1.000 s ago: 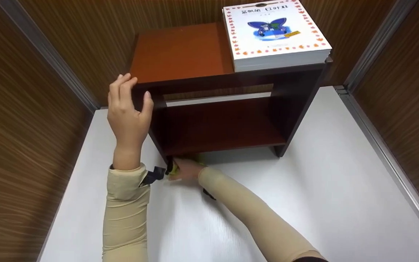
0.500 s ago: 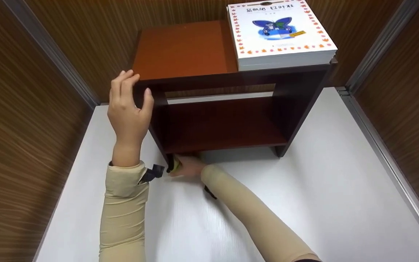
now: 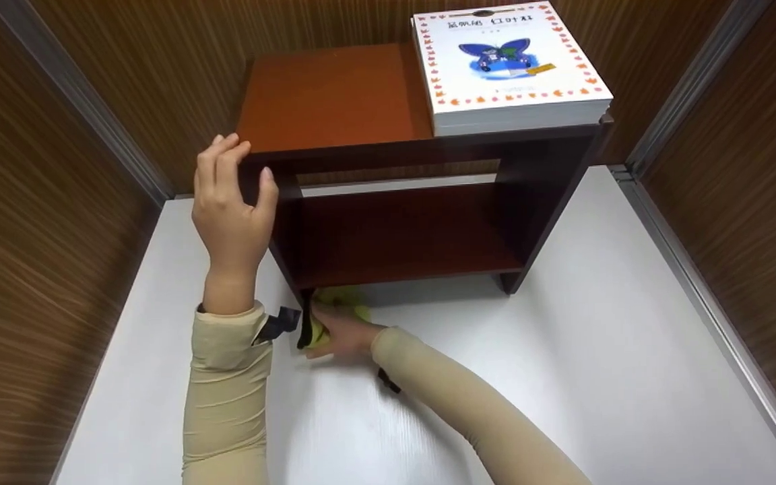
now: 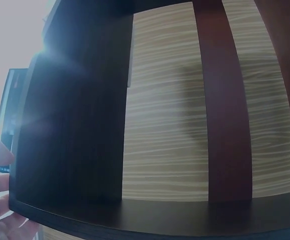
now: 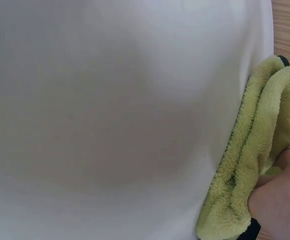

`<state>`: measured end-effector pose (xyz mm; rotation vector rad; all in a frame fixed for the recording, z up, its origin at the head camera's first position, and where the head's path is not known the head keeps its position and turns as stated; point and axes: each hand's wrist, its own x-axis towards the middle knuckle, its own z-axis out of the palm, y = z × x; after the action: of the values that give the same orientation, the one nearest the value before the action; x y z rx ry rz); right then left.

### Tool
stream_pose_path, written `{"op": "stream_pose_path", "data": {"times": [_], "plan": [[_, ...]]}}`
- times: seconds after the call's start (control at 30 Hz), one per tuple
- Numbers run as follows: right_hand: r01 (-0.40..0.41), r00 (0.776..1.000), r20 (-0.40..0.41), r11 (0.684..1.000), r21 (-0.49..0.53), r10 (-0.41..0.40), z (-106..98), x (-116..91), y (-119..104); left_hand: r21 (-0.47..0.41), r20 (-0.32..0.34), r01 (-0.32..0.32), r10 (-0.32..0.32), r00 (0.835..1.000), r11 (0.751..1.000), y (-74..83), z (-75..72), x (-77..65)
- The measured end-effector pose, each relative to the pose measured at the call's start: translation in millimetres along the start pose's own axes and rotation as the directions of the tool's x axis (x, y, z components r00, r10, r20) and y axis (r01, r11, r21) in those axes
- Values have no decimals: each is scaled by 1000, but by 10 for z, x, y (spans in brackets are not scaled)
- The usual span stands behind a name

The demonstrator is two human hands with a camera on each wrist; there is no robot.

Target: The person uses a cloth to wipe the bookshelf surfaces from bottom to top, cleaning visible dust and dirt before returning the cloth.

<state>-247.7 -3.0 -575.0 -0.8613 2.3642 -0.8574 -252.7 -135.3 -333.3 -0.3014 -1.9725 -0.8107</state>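
Observation:
A dark red-brown two-tier shelf [image 3: 408, 236] stands on a white tabletop. My left hand [image 3: 230, 205] holds its top left front corner, fingers along the outer side and thumb at the front; a few fingertips show at the left wrist view's lower left. Low at the shelf's left foot, my right hand [image 3: 344, 331] grips a bunched yellow-green plush towel [image 5: 250, 145] with a black edge. The towel lies against the white surface in the right wrist view, and part of it reaches under the lower board. The right fingertips are partly hidden in its folds.
A stack of white picture books [image 3: 516, 64] with a butterfly on the cover lies on the shelf top's right half. Wood-grain walls [image 3: 44, 222] enclose the white tabletop [image 3: 603, 364] at the left, back and right.
My right hand has come slightly forward with the towel, and more of the towel shows below the lower board. The left hand stays at the shelf corner. The view shifts slightly.

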Motion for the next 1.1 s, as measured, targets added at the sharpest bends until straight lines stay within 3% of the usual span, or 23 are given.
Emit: {"op": "stream_pose_path", "data": {"times": [0.3,0.63,0.87,1.1], "plan": [[-1,1000,-21,998,-69,-1,-69,24,-34,-4,-13,-9,9,1000,1000,12,-17,24],[-6,1000,7,998,60,6,-40,30,-42,9,-8,-18,18,1000,1000,-12,-36,4],[2,1000,-27,999,40,-1,-12,45,-30,23,-7,-31,31,1000,999,-16,-19,2],[23,999,-43,996,83,-19,-30,61,-20,45,-9,-28,29,1000,999,4,9,1]]}}
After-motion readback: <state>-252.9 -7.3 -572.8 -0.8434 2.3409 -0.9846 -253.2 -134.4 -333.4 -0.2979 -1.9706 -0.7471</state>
